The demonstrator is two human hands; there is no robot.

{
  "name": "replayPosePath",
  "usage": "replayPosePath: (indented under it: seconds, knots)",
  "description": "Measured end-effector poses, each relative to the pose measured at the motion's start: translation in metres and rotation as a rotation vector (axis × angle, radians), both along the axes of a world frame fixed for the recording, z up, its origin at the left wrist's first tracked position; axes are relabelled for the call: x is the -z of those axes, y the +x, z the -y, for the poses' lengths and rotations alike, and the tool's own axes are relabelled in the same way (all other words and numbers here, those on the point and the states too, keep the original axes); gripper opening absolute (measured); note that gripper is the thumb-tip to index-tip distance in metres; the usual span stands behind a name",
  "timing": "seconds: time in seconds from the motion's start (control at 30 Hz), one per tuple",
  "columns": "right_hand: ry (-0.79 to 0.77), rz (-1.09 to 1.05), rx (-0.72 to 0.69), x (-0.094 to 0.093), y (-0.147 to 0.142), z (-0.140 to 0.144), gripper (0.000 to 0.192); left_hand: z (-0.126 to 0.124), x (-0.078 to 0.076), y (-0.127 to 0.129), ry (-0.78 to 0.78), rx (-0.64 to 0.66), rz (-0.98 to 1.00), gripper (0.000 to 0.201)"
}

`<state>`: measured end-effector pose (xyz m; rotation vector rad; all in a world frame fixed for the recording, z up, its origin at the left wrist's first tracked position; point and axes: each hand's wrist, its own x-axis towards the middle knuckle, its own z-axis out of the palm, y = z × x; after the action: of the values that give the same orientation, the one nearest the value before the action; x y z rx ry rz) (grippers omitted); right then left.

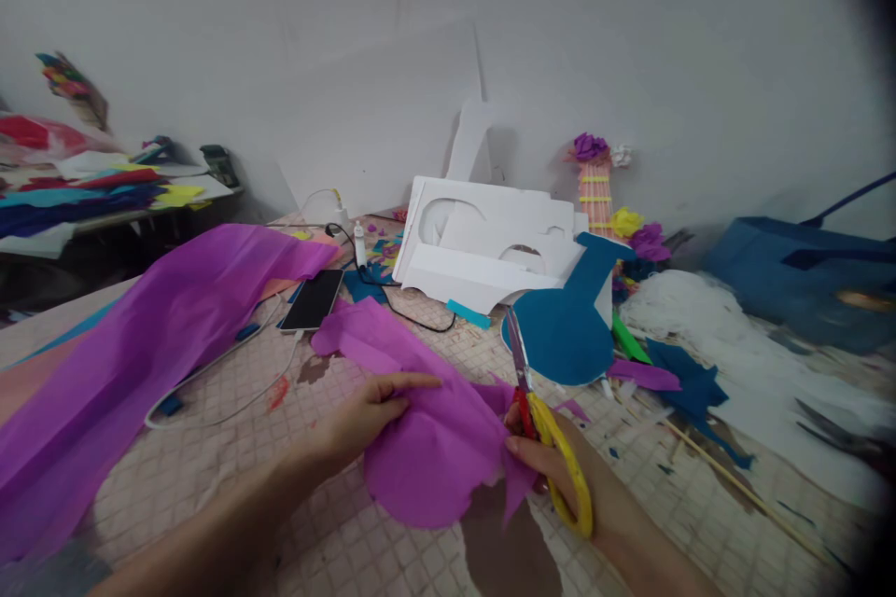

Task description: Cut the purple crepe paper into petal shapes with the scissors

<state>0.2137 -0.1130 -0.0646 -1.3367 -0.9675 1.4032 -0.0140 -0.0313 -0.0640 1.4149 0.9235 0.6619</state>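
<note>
Spreading rightward from the left hand (368, 410), by which it is gripped, purple paper (435, 457) is pinched by the right hand (586, 459), where yellow-handled scissors (525, 381) are also grasped.

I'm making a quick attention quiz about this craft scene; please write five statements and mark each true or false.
1. The right hand holds scissors. True.
2. The sheet under the left hand is green. False: it is purple.
3. A white cable runs to the phone. True.
4. The phone lies right of the scissors. False: it lies to their left.
5. A blue bag stands toward the right edge of the view. True.
</note>
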Motion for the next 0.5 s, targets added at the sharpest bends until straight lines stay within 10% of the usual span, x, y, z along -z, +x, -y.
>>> replayPosePath:
  seconds: [0.5]
  knots:
    - [-0.021, 0.016, 0.006, -0.007, -0.003, 0.002, 0.033, 0.002, 0.012, -0.003, -0.291, 0.081, 0.142, 0.016]
